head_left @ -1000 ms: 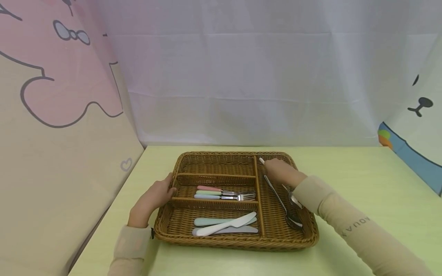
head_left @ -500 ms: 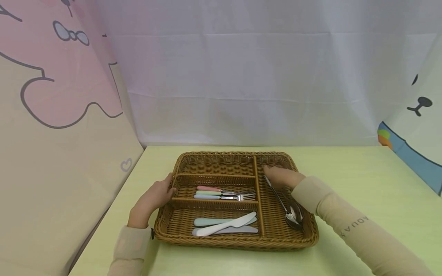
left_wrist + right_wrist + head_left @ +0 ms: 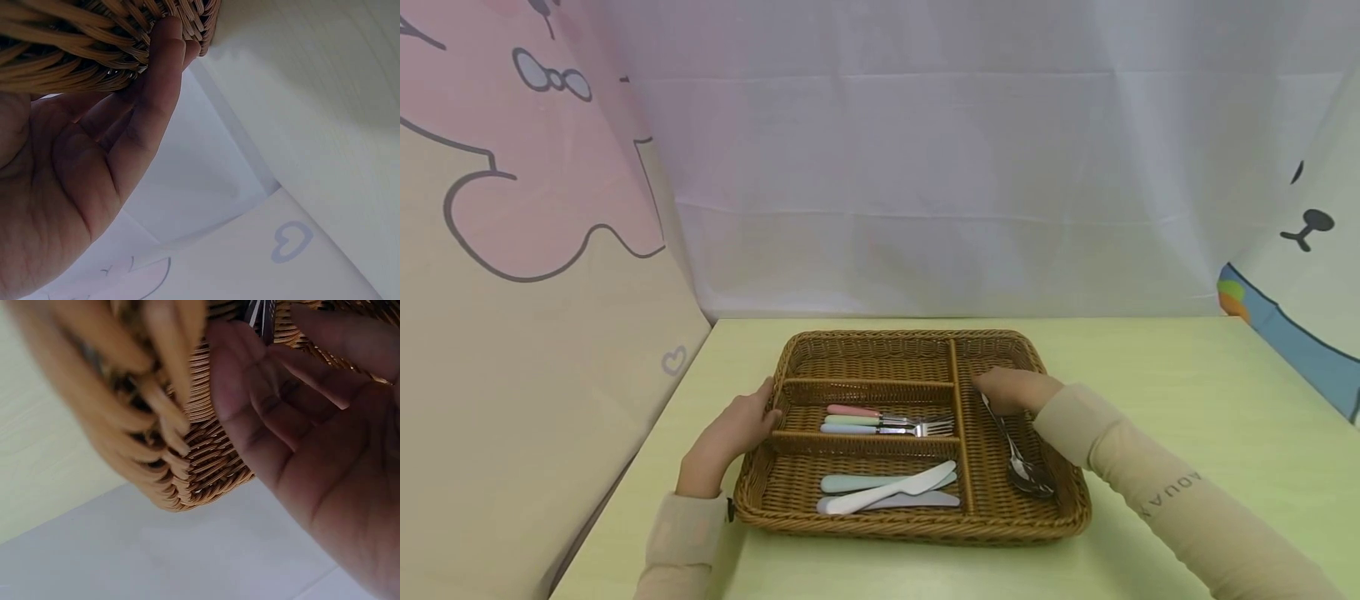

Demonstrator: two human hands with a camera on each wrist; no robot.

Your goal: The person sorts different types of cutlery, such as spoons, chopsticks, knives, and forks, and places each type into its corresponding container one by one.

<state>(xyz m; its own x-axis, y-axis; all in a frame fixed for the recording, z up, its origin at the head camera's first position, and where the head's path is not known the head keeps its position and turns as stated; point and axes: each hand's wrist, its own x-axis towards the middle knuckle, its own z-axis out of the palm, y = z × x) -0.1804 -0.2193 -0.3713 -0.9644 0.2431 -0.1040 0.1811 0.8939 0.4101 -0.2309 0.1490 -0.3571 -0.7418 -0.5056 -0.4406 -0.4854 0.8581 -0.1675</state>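
Observation:
A brown wicker cutlery basket with several compartments rests on the table. My left hand holds its left rim; in the left wrist view the fingers lie against the woven outer wall. My right hand reaches into the long right compartment, its fingers closed about the upper ends of metal spoons. Their bowls lie together near the compartment's front. Between fingertips and thumb in the right wrist view, shiny spoon handles show; the grip itself is partly hidden.
Forks with pink, green and blue handles lie in the middle left compartment. Pale table knives overlap in the front one. A divider borders the spoons. Cloth walls stand behind and beside the pale green table.
The right hand has moved slightly toward me, and the white handle end beyond its fingers no longer shows. The spoons have drawn together and shifted. The left hand keeps its place.

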